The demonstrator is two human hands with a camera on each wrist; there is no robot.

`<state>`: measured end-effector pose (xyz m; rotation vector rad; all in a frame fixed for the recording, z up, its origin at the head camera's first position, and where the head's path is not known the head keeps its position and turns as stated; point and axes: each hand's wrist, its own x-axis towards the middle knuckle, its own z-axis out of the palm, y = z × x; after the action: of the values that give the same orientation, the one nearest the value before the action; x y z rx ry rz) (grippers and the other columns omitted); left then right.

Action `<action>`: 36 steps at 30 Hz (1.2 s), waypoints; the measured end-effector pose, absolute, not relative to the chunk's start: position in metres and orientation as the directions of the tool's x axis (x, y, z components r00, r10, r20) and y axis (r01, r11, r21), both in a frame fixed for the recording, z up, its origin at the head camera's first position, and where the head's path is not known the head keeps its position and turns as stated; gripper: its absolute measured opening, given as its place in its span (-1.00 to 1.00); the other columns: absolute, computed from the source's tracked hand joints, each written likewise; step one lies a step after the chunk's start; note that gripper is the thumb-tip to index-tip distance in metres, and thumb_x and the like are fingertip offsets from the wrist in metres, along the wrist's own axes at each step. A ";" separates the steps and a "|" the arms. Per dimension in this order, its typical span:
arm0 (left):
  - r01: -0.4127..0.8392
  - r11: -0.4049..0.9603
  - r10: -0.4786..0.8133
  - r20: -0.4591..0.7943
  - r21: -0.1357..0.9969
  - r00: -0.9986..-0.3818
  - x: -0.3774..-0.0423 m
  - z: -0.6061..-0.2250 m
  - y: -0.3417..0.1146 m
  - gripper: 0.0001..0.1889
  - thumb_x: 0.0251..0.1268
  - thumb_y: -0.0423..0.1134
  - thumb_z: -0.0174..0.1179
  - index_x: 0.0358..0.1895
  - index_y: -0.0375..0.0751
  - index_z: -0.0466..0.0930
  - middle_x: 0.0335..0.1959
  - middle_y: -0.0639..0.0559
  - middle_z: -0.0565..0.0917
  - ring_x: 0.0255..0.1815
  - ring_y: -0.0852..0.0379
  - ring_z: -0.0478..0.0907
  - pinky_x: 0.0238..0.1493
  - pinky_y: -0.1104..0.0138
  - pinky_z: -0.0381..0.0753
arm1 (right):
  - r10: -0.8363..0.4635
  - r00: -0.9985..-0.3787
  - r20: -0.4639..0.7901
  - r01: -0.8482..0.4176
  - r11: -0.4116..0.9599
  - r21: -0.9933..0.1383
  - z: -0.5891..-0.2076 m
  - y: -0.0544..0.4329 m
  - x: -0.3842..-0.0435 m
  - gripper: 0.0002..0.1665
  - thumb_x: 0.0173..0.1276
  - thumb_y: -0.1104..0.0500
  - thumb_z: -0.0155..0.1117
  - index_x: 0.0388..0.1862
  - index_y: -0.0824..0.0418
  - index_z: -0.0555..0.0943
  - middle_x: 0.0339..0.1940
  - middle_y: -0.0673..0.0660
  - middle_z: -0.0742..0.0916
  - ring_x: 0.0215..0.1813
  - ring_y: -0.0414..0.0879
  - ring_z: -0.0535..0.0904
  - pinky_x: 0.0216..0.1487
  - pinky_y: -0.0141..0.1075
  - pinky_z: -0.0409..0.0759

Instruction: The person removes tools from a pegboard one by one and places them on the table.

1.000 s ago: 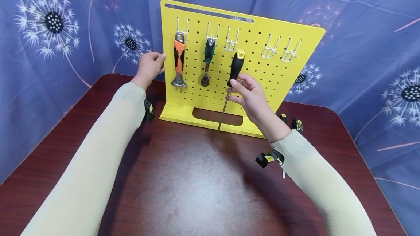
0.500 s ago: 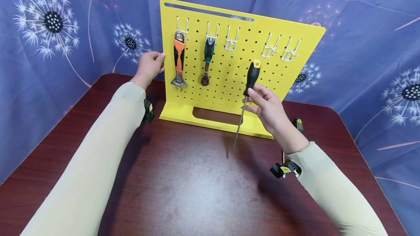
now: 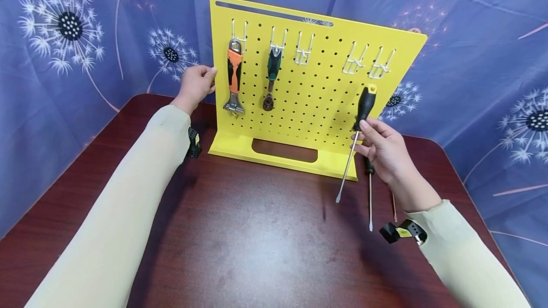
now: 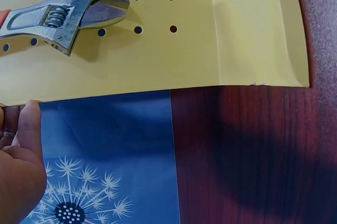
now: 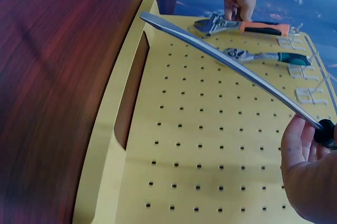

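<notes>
My right hand (image 3: 387, 149) pinches a flat-blade screwdriver (image 3: 365, 108) low on its black handle, yellow end up, blade slanting down to the left. It is in front of the right part of a yellow pegboard (image 3: 317, 108). My left hand (image 3: 197, 84) pinches the pegboard's left edge between thumb and fingers. On the board's hooks hang an orange-handled adjustable wrench (image 3: 234, 75) and a green-handled ratchet wrench (image 3: 271, 77). In the right wrist view the screwdriver's shaft (image 5: 231, 65) crosses in front of the board.
Three white hooks hold nothing: a middle hook (image 3: 304, 53) and two at right, one being the far-right hook (image 3: 381, 65). A second screwdriver (image 3: 370, 194) lies on the dark wooden table (image 3: 257, 232), with another metal shaft (image 3: 395, 208) beside it, both partly behind my right hand.
My right hand has carried the screwdriver rightward and a little down, away from the middle hook. The left hand has stayed on the board's edge.
</notes>
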<state>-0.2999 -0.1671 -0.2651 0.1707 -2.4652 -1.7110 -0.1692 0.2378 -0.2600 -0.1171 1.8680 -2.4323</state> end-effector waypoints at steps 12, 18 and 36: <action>-0.039 0.373 -0.170 0.026 0.927 -0.985 -0.299 -0.263 -0.167 -0.57 0.67 -0.06 -0.07 0.16 -0.37 0.57 -0.20 0.08 0.49 -0.31 0.30 0.42 -0.17 0.52 0.52 | -0.093 -0.996 0.015 0.015 -0.312 -0.950 -0.268 0.277 -0.160 -0.75 0.59 0.26 0.13 -0.17 0.12 0.76 -0.35 0.00 0.80 -0.33 -0.22 0.72 -0.26 -0.37 0.75; -0.038 0.371 -0.171 0.028 0.928 -0.985 -0.300 -0.264 -0.166 -0.57 0.66 -0.05 -0.06 0.15 -0.37 0.58 -0.23 0.07 0.49 -0.33 0.30 0.41 -0.22 0.55 0.50 | -0.076 -0.997 0.001 0.025 -0.346 -0.938 -0.272 0.298 -0.157 -0.73 0.60 0.29 0.09 -0.15 0.15 0.76 -0.37 0.03 0.79 -0.35 -0.19 0.73 -0.26 -0.36 0.74; -0.037 0.373 -0.181 0.033 0.927 -0.983 -0.299 -0.264 -0.166 -0.59 0.66 -0.05 -0.05 0.09 -0.36 0.59 -0.33 0.12 0.47 -0.38 0.30 0.40 -0.26 0.55 0.49 | -0.052 -0.993 -0.104 0.116 -0.419 -0.901 -0.277 0.349 -0.155 -0.71 0.60 0.26 0.09 -0.19 0.15 0.77 -0.39 0.07 0.81 -0.37 -0.15 0.76 -0.28 -0.31 0.74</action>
<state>-0.2987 -0.1661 -0.2643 0.1998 -2.4928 -1.6784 -0.1550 0.3490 -0.2773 0.0916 1.6349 -2.5637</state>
